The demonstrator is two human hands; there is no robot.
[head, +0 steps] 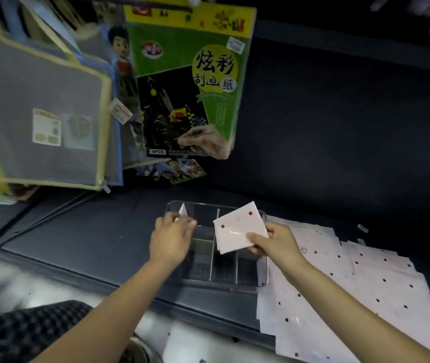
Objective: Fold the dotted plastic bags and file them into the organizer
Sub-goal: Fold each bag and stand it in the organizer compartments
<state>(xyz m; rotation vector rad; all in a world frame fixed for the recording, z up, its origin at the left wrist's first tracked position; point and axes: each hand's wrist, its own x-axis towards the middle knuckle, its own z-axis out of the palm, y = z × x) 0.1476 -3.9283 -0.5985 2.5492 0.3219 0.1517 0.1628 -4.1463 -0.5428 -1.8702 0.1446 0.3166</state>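
A clear plastic organizer (263,273) with several compartments sits on the dark shelf. My right hand (274,239) pinches a folded white bag with dark dots (237,229) and holds it over the organizer's middle-right part. My left hand (169,239) rests over the organizer's left compartments, its fingers touching a folded white bag (183,210) that stands upright at the far left corner. Whether it grips that bag I cannot tell. A spread pile of flat dotted plastic bags (352,292) lies to the right of the organizer.
Hanging packs crowd the upper left: a green scratch-paper pack (190,74) and grey mesh zip pouches with yellow trim (38,113). The dark shelf (90,239) stretches left of the organizer. One more dotted bag (208,344) lies low, below the shelf edge.
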